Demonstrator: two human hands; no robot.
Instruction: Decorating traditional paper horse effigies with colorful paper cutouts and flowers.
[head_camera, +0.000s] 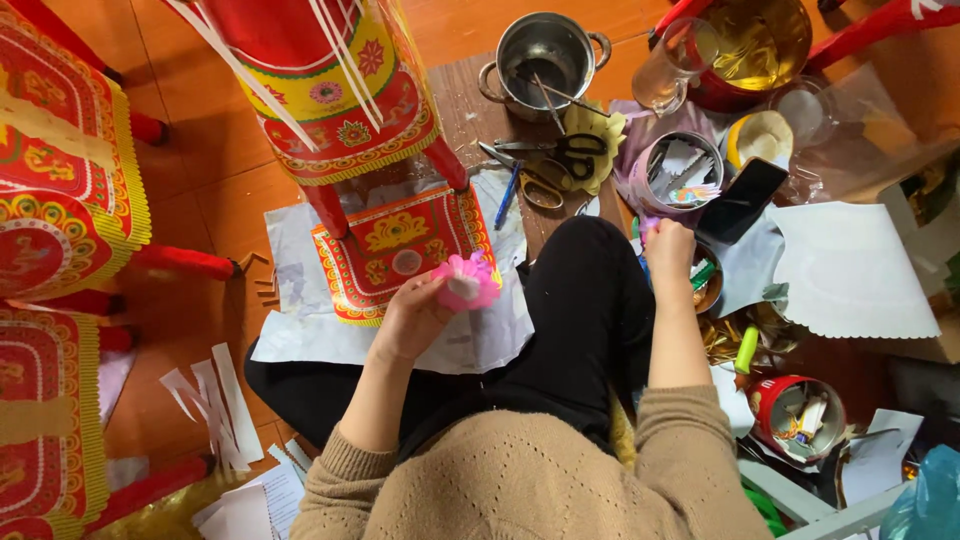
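My left hand (415, 315) holds a pink paper flower (466, 281) with a pale centre, above white paper on the floor. My right hand (668, 250) is closed over a small container (706, 285) beside my right knee, with a bit of pink showing at the fingertips; what it grips is hidden. I sit cross-legged in black trousers and a tan knit sweater. A red and yellow decorated paper structure (395, 250) on red legs stands just beyond the flower.
A steel pot (545, 55), scissors (560, 155), a blue pen (507, 195), a tub of paper scraps (678, 172), a black phone (742, 198) and a red cup (795, 410) lie about. More decorated red pieces (60, 170) stand left. White paper strips (215, 400) lie on the floor.
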